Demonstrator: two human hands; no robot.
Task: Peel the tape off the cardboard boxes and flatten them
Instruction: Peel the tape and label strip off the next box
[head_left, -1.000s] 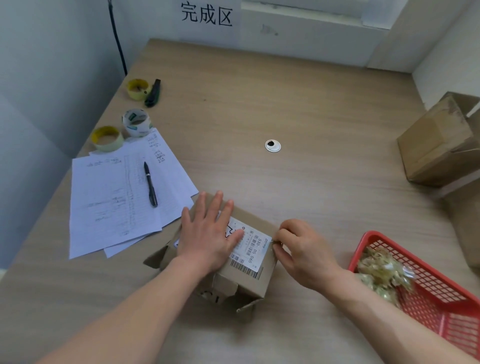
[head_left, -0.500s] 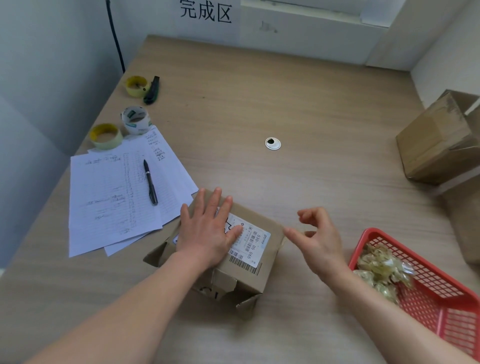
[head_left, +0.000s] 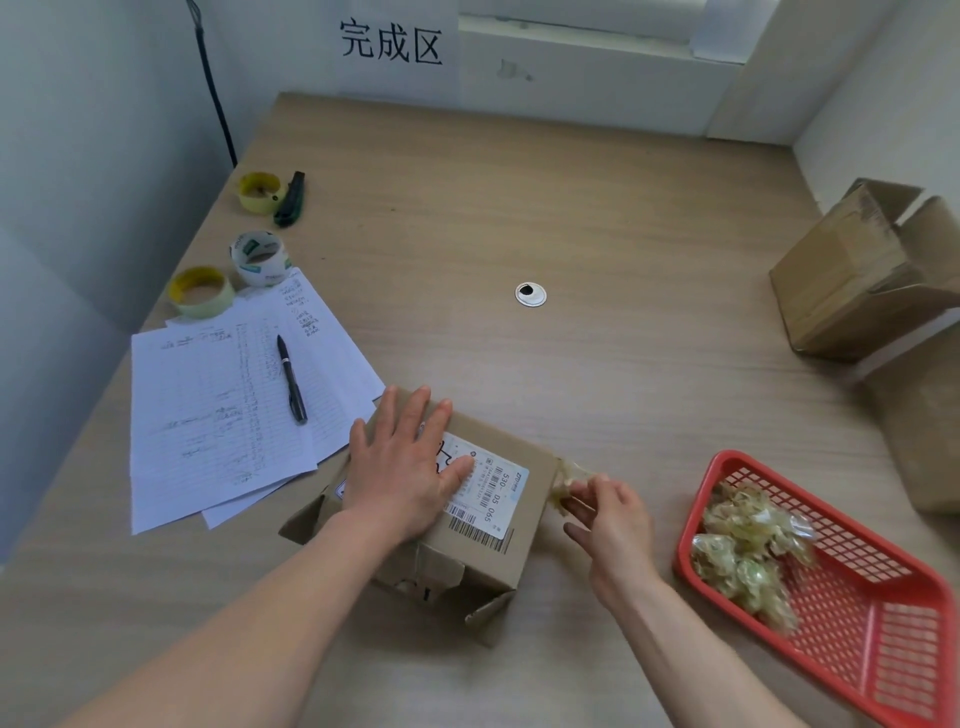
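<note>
From the head camera, the wooden bench (head_left: 597, 218) carries three tape rolls: two yellowish ones (head_left: 258, 192) (head_left: 201, 292) and one clear roll with green print (head_left: 258, 258), all along the left edge. A dark cutter (head_left: 290, 199) lies just beside the far yellow roll. One pen (head_left: 291, 378) lies on a fan of handwritten sheets (head_left: 218, 415). At least two cardboard boxes are in view: a small box (head_left: 498, 551) near the front middle of the bench, and an opened larger box (head_left: 857, 280) at the right edge. One red mesh basket (head_left: 883, 623) at the front right holds crumpled wads of peeled tape (head_left: 748, 551).

The left hand (head_left: 405, 467) lies flat on top of the small box, fingers straight and spread, pressing it down. The right hand (head_left: 608, 514) is at the box's right side, its fingers pinching a crumpled strip of clear tape (head_left: 569, 475) that still touches the box's corner.

The box's white shipping label (head_left: 488, 488) reads "530- 05 065" above a barcode. A wall sign (head_left: 392, 44) reads "完成区".
</note>
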